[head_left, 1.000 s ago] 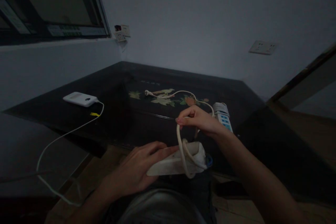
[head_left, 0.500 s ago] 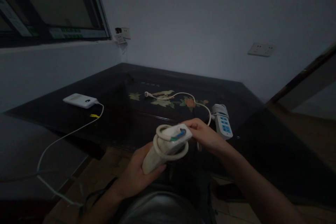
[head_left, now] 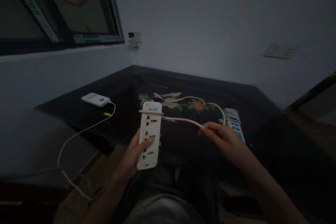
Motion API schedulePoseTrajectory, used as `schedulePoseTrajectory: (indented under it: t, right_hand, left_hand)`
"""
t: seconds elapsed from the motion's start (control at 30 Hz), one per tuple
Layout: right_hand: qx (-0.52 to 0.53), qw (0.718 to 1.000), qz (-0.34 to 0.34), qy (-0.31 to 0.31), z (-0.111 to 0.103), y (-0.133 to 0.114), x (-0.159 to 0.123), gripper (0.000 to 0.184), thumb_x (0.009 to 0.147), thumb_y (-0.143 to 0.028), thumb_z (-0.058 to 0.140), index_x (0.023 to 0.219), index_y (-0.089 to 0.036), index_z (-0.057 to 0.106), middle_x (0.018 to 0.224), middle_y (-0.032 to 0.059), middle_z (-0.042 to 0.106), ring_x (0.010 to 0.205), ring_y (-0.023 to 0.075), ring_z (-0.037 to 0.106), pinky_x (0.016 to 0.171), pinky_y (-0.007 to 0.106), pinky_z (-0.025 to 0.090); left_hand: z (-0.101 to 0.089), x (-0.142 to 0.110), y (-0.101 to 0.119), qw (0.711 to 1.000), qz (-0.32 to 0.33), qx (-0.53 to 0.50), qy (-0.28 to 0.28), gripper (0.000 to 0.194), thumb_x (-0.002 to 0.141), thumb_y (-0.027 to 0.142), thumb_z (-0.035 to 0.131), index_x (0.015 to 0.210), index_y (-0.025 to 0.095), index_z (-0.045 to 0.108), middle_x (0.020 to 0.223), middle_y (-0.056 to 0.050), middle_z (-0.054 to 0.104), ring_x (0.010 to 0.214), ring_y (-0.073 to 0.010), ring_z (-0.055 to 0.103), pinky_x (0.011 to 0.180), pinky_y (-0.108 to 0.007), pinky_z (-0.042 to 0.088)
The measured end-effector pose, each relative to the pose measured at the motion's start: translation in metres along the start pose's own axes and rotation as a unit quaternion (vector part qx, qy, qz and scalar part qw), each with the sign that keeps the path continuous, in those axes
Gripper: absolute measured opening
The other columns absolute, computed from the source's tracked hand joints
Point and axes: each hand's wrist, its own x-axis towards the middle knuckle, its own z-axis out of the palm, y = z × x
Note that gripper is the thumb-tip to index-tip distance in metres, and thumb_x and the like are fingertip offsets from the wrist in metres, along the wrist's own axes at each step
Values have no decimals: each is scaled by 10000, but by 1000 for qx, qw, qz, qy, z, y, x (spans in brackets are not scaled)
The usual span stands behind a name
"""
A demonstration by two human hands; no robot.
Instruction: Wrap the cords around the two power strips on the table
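Observation:
A white power strip (head_left: 150,126) marked PHILIPS is held upright in my left hand (head_left: 135,154), its socket face toward me and my thumb across the front. Its off-white cord (head_left: 181,119) wraps round the upper end, and coloured wires show behind the top. To the right, my right hand (head_left: 223,136) pinches the cord between thumb and fingertips, with a stretch running from the strip to the fingers. Beyond them the cord bends back over the table to a plug (head_left: 155,96) lying near the painted flowers.
A second power strip (head_left: 236,127) with blue sockets and a bundled cord lies right, partly behind my right hand. A white power bank (head_left: 96,99) with a white cable (head_left: 78,133) rests left on the black table (head_left: 126,87). Wall sockets (head_left: 280,51) are at right.
My left hand has turned the power strip so its socket face shows. My right hand has moved from the strip's end to the right, drawing out cord. The view has shifted slightly left.

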Motion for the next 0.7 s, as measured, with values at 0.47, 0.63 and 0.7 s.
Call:
schedulePoseTrajectory:
  t: [0.47,0.63,0.7]
  right_hand:
    - [-319,919,-231,0,-7,-47,6,163,892,-240,524,823,-174,657,726,31,687,636,151,623,561,241,368]
    - [-408,872,-263,59,-19,-51,16,230,927,-253,465,814,-190,655,688,28,680,580,127,582,517,240,315]
    - [-445,840,-294,100,-19,-51,19,269,938,-241,439,774,-193,647,646,19,665,534,117,547,498,250,290]
  left_hand:
    - [-10,8,-11,997,-64,39,-22,648,742,282,716,1306,208,406,983,-77,670,735,-176,656,623,-276,523]
    - [-8,10,-11,992,-34,111,-39,636,746,332,701,1312,211,437,1006,-86,671,782,-207,660,660,-301,512]
    - [-7,14,-10,986,17,163,-31,613,750,361,685,1296,197,461,1083,-101,658,898,-243,651,741,-336,511]
